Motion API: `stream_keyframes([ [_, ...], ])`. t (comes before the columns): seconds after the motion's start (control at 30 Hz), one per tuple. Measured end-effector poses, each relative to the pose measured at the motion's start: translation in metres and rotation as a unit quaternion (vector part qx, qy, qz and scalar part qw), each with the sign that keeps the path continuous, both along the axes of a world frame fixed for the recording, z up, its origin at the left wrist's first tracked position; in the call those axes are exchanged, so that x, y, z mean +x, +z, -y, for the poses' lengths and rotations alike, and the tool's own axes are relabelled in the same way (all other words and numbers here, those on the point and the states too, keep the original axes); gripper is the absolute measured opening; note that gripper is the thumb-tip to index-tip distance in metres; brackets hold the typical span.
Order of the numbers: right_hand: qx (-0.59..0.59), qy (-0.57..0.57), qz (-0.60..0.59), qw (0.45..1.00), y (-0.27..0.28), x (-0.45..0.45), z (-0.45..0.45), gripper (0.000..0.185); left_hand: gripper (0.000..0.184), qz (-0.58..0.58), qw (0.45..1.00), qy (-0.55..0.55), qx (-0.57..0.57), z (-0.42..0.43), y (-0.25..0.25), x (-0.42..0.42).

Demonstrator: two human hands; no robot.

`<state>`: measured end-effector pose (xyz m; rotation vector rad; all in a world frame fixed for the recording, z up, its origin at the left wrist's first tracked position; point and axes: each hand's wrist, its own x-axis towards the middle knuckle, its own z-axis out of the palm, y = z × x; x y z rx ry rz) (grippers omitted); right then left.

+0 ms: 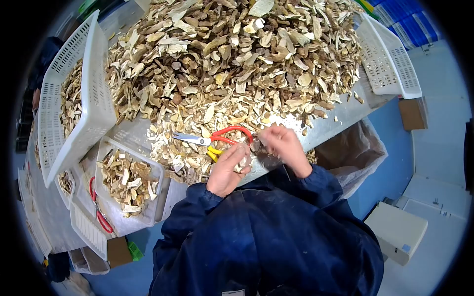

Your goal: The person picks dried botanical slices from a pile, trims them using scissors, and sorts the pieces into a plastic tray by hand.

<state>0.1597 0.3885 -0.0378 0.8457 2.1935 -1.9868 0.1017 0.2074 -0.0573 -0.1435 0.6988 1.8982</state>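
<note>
My left hand (226,171) is closed around a pale dried mushroom slice (243,163), low over the near edge of the metal table. Just to its right, my right hand (285,148) has its fingers curled together in a pinch; what lies between the fingertips is blurred. Red-handled scissors (210,140) rest on the mushroom pieces beyond my left hand, blades pointing left. Beside them a yellow-handled tool (214,153) is partly hidden. A large heap of dried mushroom slices (237,64) rises behind both hands.
White slotted baskets stand at the left (94,98) and right (382,59). A plastic tub (160,197) of slices sits left of me, beside another red-handled tool (101,217). A lined bin (365,153) is below the table's right edge. A person's dark sleeve (47,59) shows far left.
</note>
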Motion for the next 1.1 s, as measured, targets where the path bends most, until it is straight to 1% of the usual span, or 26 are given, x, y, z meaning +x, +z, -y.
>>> stream_keyframes([
  [0.03,0.121,-0.051,-0.025,0.991,-0.011,-0.008,-0.008,0.021,0.016,0.026,0.999,-0.004,0.025,0.001,0.000,0.000],
  [0.07,0.306,-0.045,-0.056,0.949,-0.015,-0.014,-0.023,0.022,0.016,0.050,0.997,-0.008,0.051,0.003,-0.001,0.000],
  [0.1,0.415,-0.073,-0.055,0.905,-0.023,-0.020,-0.034,0.024,0.016,0.075,0.994,-0.010,0.077,0.005,-0.002,0.000],
  [0.17,0.552,-0.052,-0.072,0.829,-0.036,-0.027,-0.047,0.027,0.013,0.106,0.985,-0.024,0.134,0.008,-0.016,0.000],
  [0.2,0.565,-0.034,-0.057,0.822,-0.036,-0.031,-0.047,0.027,0.013,0.122,0.979,-0.030,0.162,0.007,-0.011,-0.001],
  [0.27,0.590,0.001,-0.024,0.807,-0.037,-0.034,-0.045,0.026,0.010,0.092,0.993,-0.028,0.069,0.008,0.002,-0.001],
  [0.3,0.577,-0.001,-0.051,0.815,-0.036,-0.034,-0.045,0.025,0.008,0.076,0.996,-0.028,0.023,0.007,0.010,-0.002],
  [0.37,0.548,-0.001,-0.105,0.830,-0.034,-0.033,-0.048,0.023,0.009,0.046,0.998,-0.028,0.024,0.008,0.004,0.000],
  [0.4,0.494,0.021,-0.106,0.863,-0.022,-0.030,-0.046,0.023,0.011,0.032,0.999,-0.028,0.023,0.009,0.001,0.000],
  [0.43,0.366,0.034,-0.083,0.926,-0.011,-0.027,-0.040,0.022,0.013,0.006,1.000,-0.020,0.017,0.009,0.000,0.001],
  [0.47,0.230,0.045,-0.058,0.970,-0.002,-0.022,-0.032,0.022,0.014,-0.020,1.000,-0.014,0.009,0.009,-0.001,0.002],
  [0.5,0.089,0.054,-0.032,0.994,0.005,-0.017,-0.025,0.022,0.016,-0.047,0.999,-0.008,0.001,0.008,-0.002,0.002],
  [0.53,0.018,0.086,-0.006,0.996,0.011,-0.013,-0.019,0.021,0.023,-0.098,0.995,0.003,-0.017,0.005,-0.001,0.002],
  [0.57,-0.032,0.120,0.011,0.992,0.020,-0.011,-0.013,0.019,0.024,-0.117,0.992,0.012,-0.042,0.003,0.001,0.001],
  [0.63,-0.083,0.169,-0.002,0.982,0.016,-0.010,-0.007,0.019,0.027,-0.153,0.984,0.032,-0.089,-0.001,0.004,-0.001],
  [0.73,-0.103,0.087,0.031,0.990,0.000,-0.021,-0.010,0.017,0.029,-0.180,0.976,0.062,-0.109,-0.002,0.001,-0.006],
  [0.77,-0.061,0.056,0.027,0.996,-0.009,-0.027,-0.017,0.022,0.029,-0.187,0.973,0.075,-0.114,-0.002,0.001,-0.007],
  [0.83,0.130,0.024,-0.037,0.991,-0.033,-0.030,-0.034,0.020,0.027,-0.206,0.969,0.060,-0.121,0.002,0.002,-0.011],
  [0.87,0.061,-0.017,-0.048,0.997,-0.030,-0.027,-0.036,0.018,0.027,-0.210,0.968,0.056,-0.126,0.003,0.002,-0.011],
  [0.97,0.099,-0.013,-0.091,0.991,-0.016,-0.022,-0.036,0.015,0.026,-0.223,0.964,0.039,-0.136,0.006,0.000,-0.007],
  [1.1,-0.003,0.053,-0.051,0.997,0.011,-0.016,-0.019,0.015,0.026,-0.237,0.962,0.031,-0.130,-0.003,0.005,-0.013],
])
